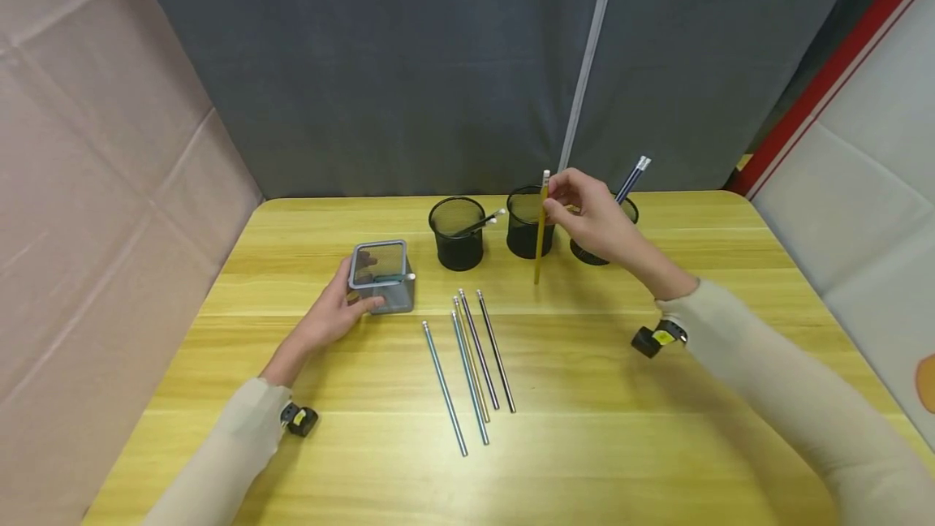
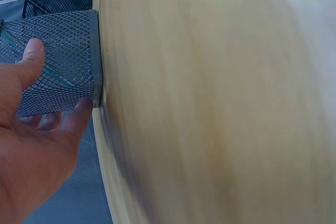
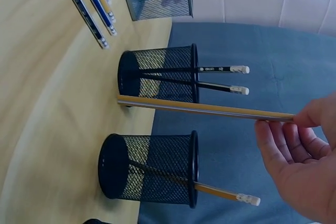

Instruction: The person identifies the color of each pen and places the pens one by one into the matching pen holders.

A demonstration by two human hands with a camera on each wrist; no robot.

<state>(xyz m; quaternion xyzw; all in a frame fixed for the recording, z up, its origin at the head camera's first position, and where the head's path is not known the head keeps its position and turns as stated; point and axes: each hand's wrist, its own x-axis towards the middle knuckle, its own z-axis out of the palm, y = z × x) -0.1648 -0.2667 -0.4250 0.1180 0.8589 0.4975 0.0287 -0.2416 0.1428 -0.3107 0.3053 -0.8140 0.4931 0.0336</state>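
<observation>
The right hand [image 1: 593, 213] pinched a yellow pencil [image 1: 540, 235] upright by its top; the left hand [image 1: 332, 316] cupped the square mesh holder [image 1: 382, 276].

The head camera looks down over the counter [image 1: 584, 445] toward its far edge; both wrist cameras sit close, sharing the square mesh holder [image 2: 58, 61].

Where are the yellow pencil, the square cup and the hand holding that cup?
yellow pencil [image 1: 540, 238], head view, middle of its shaft.
square cup [image 1: 381, 276], head view, its mesh front wall.
left hand [image 1: 330, 316], head view, back of the hand.
</observation>
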